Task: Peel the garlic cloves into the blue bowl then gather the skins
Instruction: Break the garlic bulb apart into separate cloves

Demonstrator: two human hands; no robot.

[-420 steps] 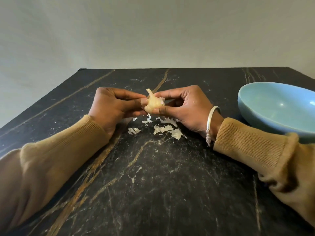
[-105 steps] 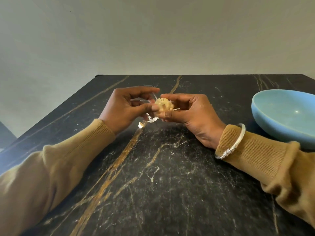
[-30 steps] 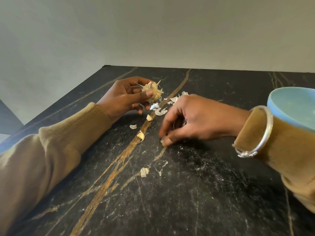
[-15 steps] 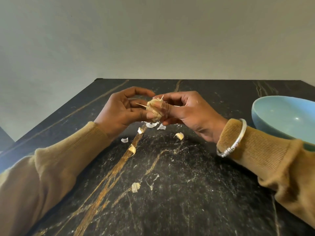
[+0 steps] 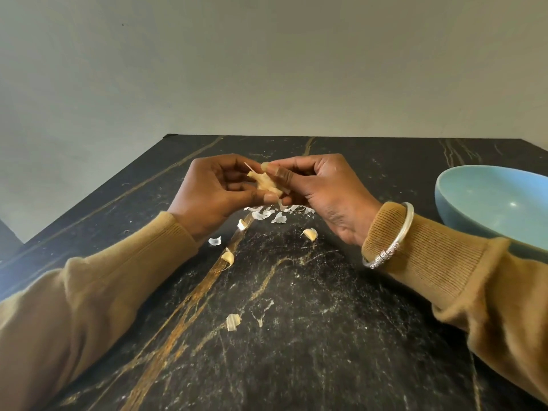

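I have the left hand [image 5: 213,194] and right hand [image 5: 323,191] both pinching the garlic head [image 5: 265,182] at mid-table, above scattered skins [image 5: 267,215]; the blue bowl [image 5: 489,200] sits right, seemingly empty. A hard twist could shoot cloves [image 5: 310,233] off the table [image 5: 296,351].

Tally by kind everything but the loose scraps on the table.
light blue ceramic bowl: 1
silver metal bangle: 1
pale partly peeled garlic head, gripped by both hands: 1
bare hands: 2, left hand and right hand
total: 5
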